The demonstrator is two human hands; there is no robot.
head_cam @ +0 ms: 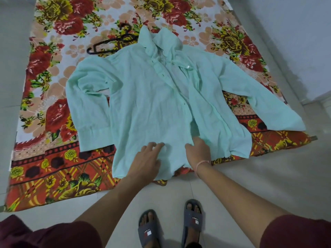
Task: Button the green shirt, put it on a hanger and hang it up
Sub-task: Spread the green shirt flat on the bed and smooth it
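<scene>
My green shirt lies flat, front side up, on the flowery sheet on the floor. Its collar is at the far end and its bottom edge is near me. My left hand rests on the bottom part of the shirt, fingers spread out, holding nothing. My right hand is just beside it and pinches the edge of the other front flap, with some fingers tucked under the cloth. As far as I can see, the two flaps are not joined. One button near the collar is not done up. So I think I am only starting, maybe at the lowest button. The black hanger lies by the collar, partly under the shirt. The buttoning, the hanger and the hanging up are all left to do.
</scene>
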